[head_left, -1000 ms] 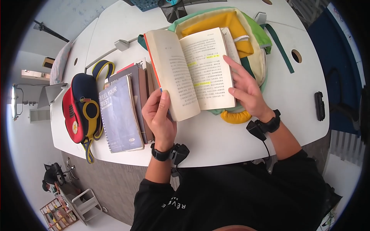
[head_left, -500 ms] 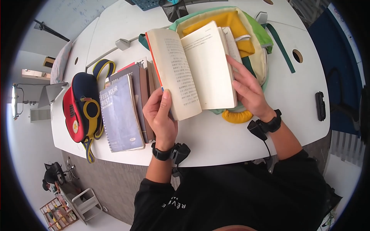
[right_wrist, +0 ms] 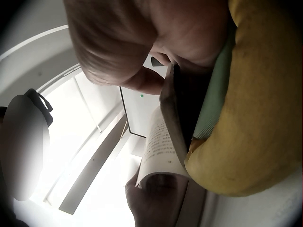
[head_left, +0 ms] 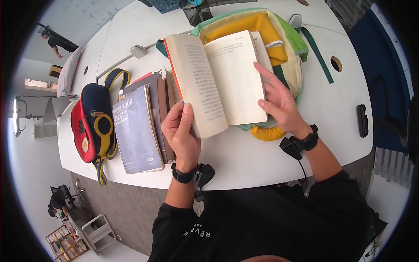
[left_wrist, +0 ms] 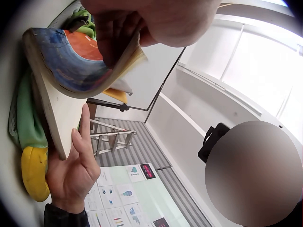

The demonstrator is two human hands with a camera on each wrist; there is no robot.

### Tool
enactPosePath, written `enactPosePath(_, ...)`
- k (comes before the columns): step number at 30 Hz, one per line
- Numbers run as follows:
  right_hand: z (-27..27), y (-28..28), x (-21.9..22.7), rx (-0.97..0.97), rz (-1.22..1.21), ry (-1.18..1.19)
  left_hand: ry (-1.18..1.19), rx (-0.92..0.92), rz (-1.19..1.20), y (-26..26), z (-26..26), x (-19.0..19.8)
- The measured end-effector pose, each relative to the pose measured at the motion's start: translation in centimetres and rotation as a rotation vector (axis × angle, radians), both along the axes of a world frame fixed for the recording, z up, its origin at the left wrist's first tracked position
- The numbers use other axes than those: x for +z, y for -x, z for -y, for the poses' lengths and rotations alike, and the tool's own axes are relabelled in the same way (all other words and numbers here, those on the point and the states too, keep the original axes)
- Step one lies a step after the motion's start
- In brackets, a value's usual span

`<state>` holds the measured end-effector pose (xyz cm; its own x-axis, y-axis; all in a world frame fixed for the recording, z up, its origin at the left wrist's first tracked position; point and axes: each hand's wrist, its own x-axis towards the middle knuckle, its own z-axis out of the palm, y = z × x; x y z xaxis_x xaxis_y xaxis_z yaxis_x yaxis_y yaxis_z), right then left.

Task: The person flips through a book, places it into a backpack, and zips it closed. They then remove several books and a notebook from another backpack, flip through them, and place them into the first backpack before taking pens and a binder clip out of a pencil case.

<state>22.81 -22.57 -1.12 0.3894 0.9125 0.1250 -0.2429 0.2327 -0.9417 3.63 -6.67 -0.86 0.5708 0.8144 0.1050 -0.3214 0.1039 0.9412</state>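
An open book (head_left: 238, 83) is held up between both hands; its left page is full of print, its right page mostly blank. My left hand (head_left: 182, 135) grips the lower left edge, thumb on the page. At the right edge my right hand (head_left: 281, 102) holds the book, thumb at the page margin and fingers beside and behind it. In the left wrist view the cover (left_wrist: 71, 61) shows blue and orange, bent in the left hand. The right wrist view shows the right thumb (right_wrist: 144, 80) against the page block's edge.
Behind the book lies a green, cream and yellow bag (head_left: 290, 48). Left of it are stacked books with a spiral notebook (head_left: 137, 131) on top, then a red and navy bag (head_left: 91, 122). A black case (head_left: 362, 120) lies far right, a mesh holder (head_left: 196, 15) at the back.
A highlighted page has turned over, leaving a mostly blank right page. My right fingers rose along the edge with the lifted page and came back down. My left hand has stayed nearly still.
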Motion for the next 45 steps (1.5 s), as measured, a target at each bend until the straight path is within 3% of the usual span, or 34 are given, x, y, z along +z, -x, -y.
enactPosePath(7,-0.2,0.0,-0.5,-0.029,-0.028,-0.042,-0.011,0.043,-0.021,-0.1,0.0,0.3)
enactPosePath(9,0.0,0.0,-0.5,-0.004,-0.143,-0.055,-0.025,0.056,-0.03,-0.1,0.2,0.5)
enactPosePath(16,0.1,-0.1,-0.6,0.007,-0.095,-0.027,-0.101,0.086,-0.084,-0.4,0.9,1.9)
enactPosePath(35,0.4,-0.3,-1.5,0.004,-0.186,-0.038,0.014,-0.071,-0.099,-1.1,1.1,3.3)
enactPosePath(39,0.2,-0.2,-1.6,0.011,-0.218,-0.104,-0.089,-0.162,-0.174,-1.9,2.1,3.7)
enactPosePath(40,0.2,-0.3,-2.0,0.015,-0.232,-0.121,-0.154,-0.303,-0.204,-1.8,1.8,3.7)
enactPosePath(43,-0.1,0.0,-1.2,0.016,-0.287,-0.159,-0.502,-0.36,-0.39,-2.1,2.9,3.2)
enactPosePath(44,-0.1,-0.1,-1.2,0.034,-0.287,-0.159,-0.501,-0.342,-0.393,-2.0,3.2,2.9)
enactPosePath(45,-0.1,-0.2,-1.1,0.025,-0.152,-0.119,-0.703,-0.285,-0.38,-1.9,3.7,2.6)
